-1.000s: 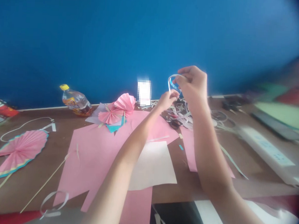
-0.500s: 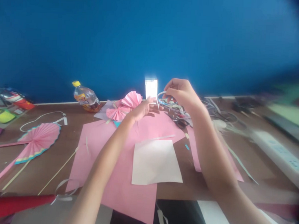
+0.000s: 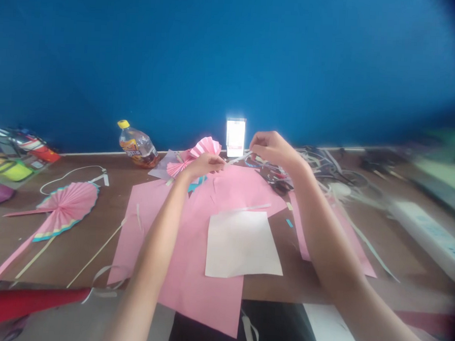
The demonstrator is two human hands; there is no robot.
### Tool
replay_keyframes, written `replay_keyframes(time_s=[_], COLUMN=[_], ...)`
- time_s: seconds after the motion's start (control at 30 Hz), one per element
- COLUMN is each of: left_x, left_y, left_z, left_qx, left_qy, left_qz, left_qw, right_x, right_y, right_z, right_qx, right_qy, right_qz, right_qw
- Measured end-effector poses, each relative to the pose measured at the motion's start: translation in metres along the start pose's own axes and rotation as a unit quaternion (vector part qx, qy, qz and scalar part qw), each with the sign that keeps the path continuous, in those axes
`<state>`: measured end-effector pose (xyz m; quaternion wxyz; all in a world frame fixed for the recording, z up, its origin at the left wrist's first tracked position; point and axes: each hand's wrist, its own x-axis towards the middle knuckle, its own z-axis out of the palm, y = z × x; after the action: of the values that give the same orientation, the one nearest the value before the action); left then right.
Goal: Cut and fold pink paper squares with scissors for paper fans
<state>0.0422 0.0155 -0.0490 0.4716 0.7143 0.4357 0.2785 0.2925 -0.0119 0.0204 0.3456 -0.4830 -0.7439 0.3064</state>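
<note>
Between my two hands a narrow whitish strip (image 3: 237, 160) is drawn out above the far end of the pink paper (image 3: 205, 230). My left hand (image 3: 206, 166) pinches its left end, and my right hand (image 3: 269, 144) is closed on its right end. Folded pink paper fans (image 3: 205, 147) lie just behind my left hand. A white square sheet (image 3: 242, 245) rests on the pink paper, nearer to me. Past the strip, a bright phone (image 3: 236, 138) stands upright against the blue wall.
A bottle with a yellow cap (image 3: 139, 146) leans at the back left. A pink pleated fan (image 3: 67, 208) lies on the left of the brown table (image 3: 86, 254). Cables and scraps (image 3: 312, 157) clutter the back right, near a white power strip (image 3: 433, 235).
My left hand has drawn back leftward and now grips the strip. The strip, curled before, is pulled straighter between both hands. My view has shifted slightly left.
</note>
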Motion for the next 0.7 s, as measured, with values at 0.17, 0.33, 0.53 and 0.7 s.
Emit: replay_keyframes(time_s=[0.17,0.33,0.53,0.7], left_x=[-0.001,0.0,0.002,0.006], left_y=[-0.006,-0.015,-0.021,-0.036], left_z=[-0.008,-0.008,-0.009,-0.013], left_qx=[0.058,0.153,0.142,0.128], left_qy=[-0.012,-0.025,-0.053,-0.017], left_qz=[-0.056,-0.085,-0.101,-0.068], left_qw=[0.997,0.984,0.983,0.989], right_x=[0.005,0.009,0.012,0.012], right_y=[0.016,0.03,0.04,0.041], right_z=[0.005,0.01,0.011,0.011], right_qx=[-0.116,-0.234,-0.302,-0.341], right_qy=[-0.065,-0.085,-0.083,-0.069], right_qz=[-0.001,-0.006,0.02,0.027], right_qw=[0.991,0.969,0.95,0.937])
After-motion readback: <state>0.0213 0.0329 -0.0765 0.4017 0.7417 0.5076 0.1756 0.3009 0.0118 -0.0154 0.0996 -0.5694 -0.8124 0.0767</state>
